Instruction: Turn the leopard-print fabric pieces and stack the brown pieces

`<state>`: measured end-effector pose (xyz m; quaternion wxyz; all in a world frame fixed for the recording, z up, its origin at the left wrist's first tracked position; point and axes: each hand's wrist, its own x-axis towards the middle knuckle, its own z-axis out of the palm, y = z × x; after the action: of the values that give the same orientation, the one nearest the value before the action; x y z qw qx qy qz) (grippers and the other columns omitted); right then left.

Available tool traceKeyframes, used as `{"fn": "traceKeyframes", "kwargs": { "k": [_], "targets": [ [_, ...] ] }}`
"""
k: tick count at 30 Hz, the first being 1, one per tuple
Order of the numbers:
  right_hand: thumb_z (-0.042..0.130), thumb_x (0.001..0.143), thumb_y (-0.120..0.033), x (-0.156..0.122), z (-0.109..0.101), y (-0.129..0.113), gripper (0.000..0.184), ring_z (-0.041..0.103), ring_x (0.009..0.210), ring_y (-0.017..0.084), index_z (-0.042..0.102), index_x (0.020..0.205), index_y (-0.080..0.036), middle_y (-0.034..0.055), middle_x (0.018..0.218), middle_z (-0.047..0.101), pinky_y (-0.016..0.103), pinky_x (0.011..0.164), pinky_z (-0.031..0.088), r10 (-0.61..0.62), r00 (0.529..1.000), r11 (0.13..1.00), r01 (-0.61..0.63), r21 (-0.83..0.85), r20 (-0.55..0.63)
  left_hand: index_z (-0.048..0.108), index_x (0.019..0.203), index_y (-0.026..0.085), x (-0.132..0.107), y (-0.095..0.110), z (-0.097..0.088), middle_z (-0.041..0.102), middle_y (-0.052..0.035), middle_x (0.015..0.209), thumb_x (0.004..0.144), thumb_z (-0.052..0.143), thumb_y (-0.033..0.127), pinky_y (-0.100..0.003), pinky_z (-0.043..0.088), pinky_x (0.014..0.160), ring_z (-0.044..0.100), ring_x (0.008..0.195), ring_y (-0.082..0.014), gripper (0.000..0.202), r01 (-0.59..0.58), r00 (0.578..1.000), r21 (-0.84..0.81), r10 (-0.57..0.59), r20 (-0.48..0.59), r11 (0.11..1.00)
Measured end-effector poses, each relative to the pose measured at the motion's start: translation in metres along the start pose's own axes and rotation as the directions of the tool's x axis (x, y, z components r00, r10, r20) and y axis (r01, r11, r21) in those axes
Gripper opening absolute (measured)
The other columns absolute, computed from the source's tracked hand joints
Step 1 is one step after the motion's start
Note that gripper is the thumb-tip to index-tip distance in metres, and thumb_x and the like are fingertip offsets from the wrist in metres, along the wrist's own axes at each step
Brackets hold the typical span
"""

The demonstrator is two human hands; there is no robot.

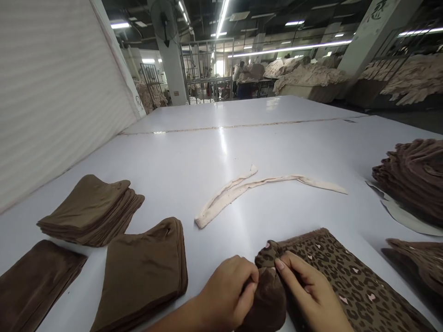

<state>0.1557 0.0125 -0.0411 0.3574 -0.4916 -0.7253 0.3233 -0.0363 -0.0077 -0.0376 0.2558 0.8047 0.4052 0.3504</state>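
At the front of the table, a leopard-print fabric piece (346, 267) with a fuzzy brown edge lies between and to the right of my hands. My right hand (308, 290) pinches its gathered left corner between thumb and forefinger. Close beside it, my left hand (230, 290) is closed on the edge of a plain dark brown fabric piece (268, 299), which meets the leopard print between my fingers. To the left sits a stack of brown fabric pieces (145, 272), its top smooth.
Another brown stack (86, 207) and a darker one (38, 281) lie at left. A cream fabric strip (221, 203) curves across the white table (194, 157). Fuzzy brown pieces (411, 180) are piled at right, above more printed fabric (418, 267). A white sheet (62, 92) hangs at left.
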Motion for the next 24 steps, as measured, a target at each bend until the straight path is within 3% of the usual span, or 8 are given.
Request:
{"fn": "traceKeyframes", "kwargs": {
  "k": [4, 7, 9, 13, 16, 19, 21, 24],
  "targets": [
    [0.041, 0.093, -0.037, -0.006, 0.006, -0.001, 0.033, 0.046, 0.055, 0.012, 0.041, 0.064, -0.021, -0.0034, 0.060, 0.042, 0.021, 0.051, 0.039, 0.081, 0.997, 0.993, -0.081, 0.087, 0.007, 0.051, 0.081, 0.015, 0.006, 0.010, 0.011, 0.055, -0.0097, 0.082, 0.085, 0.041, 0.055, -0.037, 0.040, 0.065, 0.049, 0.074, -0.0231, 0.042, -0.064, 0.976, 0.422, 0.146, -0.165, 0.904],
    [0.040, 0.094, -0.032, -0.009, 0.008, -0.007, 0.031, 0.048, 0.059, 0.012, 0.042, 0.066, -0.021, -0.0029, 0.063, 0.045, 0.021, 0.054, 0.040, 0.020, 0.999, 0.997, -0.022, 0.069, 0.035, 0.050, 0.074, 0.016, 0.011, 0.012, 0.018, 0.054, -0.0055, 0.071, 0.090, 0.038, 0.032, -0.032, 0.034, 0.055, 0.045, 0.064, -0.0190, 0.026, -0.084, 0.983, 0.491, 0.153, -0.103, 0.867],
    [0.041, 0.093, -0.027, -0.008, 0.005, -0.009, 0.028, 0.047, 0.059, 0.012, 0.042, 0.066, -0.021, -0.0029, 0.063, 0.046, 0.022, 0.055, 0.038, -0.088, 0.996, 0.996, 0.088, -0.007, -0.006, 0.047, 0.068, 0.017, 0.013, 0.010, 0.017, 0.052, -0.0042, 0.066, 0.086, 0.038, 0.018, -0.030, 0.031, 0.053, 0.042, 0.061, -0.0168, 0.019, -0.166, 0.979, 0.403, 0.199, -0.040, 0.900],
    [0.046, 0.090, -0.021, -0.003, -0.001, -0.006, 0.025, 0.042, 0.058, 0.012, 0.039, 0.066, -0.021, -0.0033, 0.061, 0.042, 0.025, 0.057, 0.035, -0.266, 0.954, 0.948, 0.233, -0.215, -0.139, 0.031, 0.060, 0.020, 0.014, 0.010, 0.002, 0.041, -0.0001, 0.056, 0.083, 0.040, 0.019, -0.027, 0.034, 0.054, 0.038, 0.056, -0.0132, 0.024, -0.249, 0.968, -0.064, 0.251, 0.022, 0.966],
    [0.044, 0.091, -0.021, -0.001, 0.000, -0.003, 0.025, 0.042, 0.059, 0.012, 0.038, 0.067, -0.021, -0.0034, 0.062, 0.041, 0.025, 0.058, 0.035, -0.240, 0.958, 0.960, 0.210, -0.186, -0.155, 0.030, 0.062, 0.020, 0.011, 0.012, -0.009, 0.038, 0.0009, 0.056, 0.083, 0.042, 0.025, -0.027, 0.035, 0.057, 0.038, 0.057, -0.0127, 0.025, -0.104, 0.987, -0.390, 0.142, 0.069, 0.915],
    [0.041, 0.094, -0.024, 0.000, 0.003, -0.007, 0.027, 0.045, 0.058, 0.012, 0.039, 0.067, -0.022, -0.0035, 0.062, 0.043, 0.023, 0.055, 0.037, -0.133, 0.987, 0.990, 0.128, -0.067, -0.091, 0.037, 0.063, 0.019, 0.006, 0.010, -0.011, 0.041, -0.0002, 0.062, 0.083, 0.047, 0.033, -0.027, 0.034, 0.059, 0.039, 0.060, -0.0125, 0.027, 0.136, 0.985, -0.520, -0.059, 0.163, 0.843],
    [0.042, 0.093, -0.028, -0.002, 0.002, -0.011, 0.021, 0.050, 0.063, 0.012, 0.045, 0.073, -0.023, -0.0028, 0.068, 0.048, 0.022, 0.057, 0.041, -0.068, 0.996, 0.997, 0.065, -0.052, -0.063, 0.040, 0.064, 0.018, 0.003, 0.005, -0.008, 0.041, 0.0005, 0.063, 0.084, 0.049, 0.038, -0.026, 0.032, 0.058, 0.038, 0.061, -0.0119, 0.030, 0.314, 0.949, -0.538, -0.264, 0.170, 0.782],
    [0.048, 0.090, -0.036, -0.008, 0.000, -0.012, 0.012, 0.055, 0.073, 0.014, 0.049, 0.090, -0.024, -0.0003, 0.083, 0.055, 0.021, 0.060, 0.045, -0.015, 0.977, 0.988, -0.017, -0.151, -0.212, 0.040, 0.064, 0.017, 0.002, -0.003, -0.002, 0.036, 0.0033, 0.059, 0.084, 0.050, 0.044, -0.024, 0.029, 0.054, 0.032, 0.057, -0.0098, 0.035, 0.445, 0.869, -0.624, -0.478, 0.127, 0.643]
  ]
}}
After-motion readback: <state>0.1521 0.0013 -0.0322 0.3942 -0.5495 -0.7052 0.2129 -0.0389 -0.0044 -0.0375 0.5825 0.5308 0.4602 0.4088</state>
